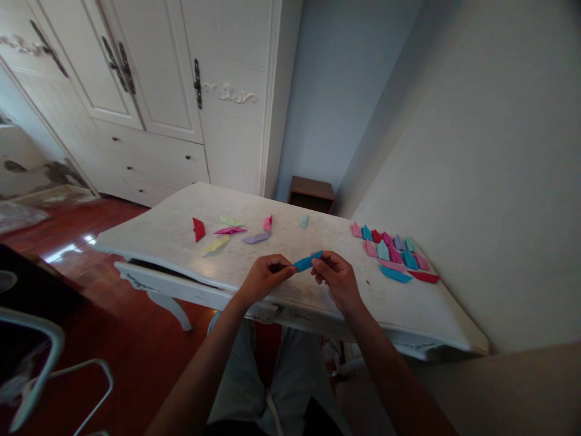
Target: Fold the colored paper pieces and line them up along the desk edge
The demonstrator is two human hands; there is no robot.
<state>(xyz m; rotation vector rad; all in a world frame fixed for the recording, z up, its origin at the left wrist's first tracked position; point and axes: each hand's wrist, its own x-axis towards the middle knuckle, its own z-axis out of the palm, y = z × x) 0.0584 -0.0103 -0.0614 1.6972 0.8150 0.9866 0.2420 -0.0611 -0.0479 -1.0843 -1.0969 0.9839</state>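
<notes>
A folded strip of blue paper [305,263] is held level above the front part of the white table [181,200]. My left hand [269,275] pinches its left end between thumb and fingertips. Around its right end my right hand [334,274] is closed, with the fingers curled beneath. On the table beyond my left hand lie several folded paper pieces: a red one [198,229], a yellow one [216,244], a lilac one [256,238] and a pink one [268,223] among them. A pale green piece [304,221] sits apart, farther back.
Several folded paper boats [394,254] stand in close rows at the table's right, beside the wall [490,200]. Blue [396,274] and red [424,277] boats lie in front. A white wardrobe [236,133] and a brown cabinet [312,188] stand behind; a metal chair frame [57,339] is at lower left.
</notes>
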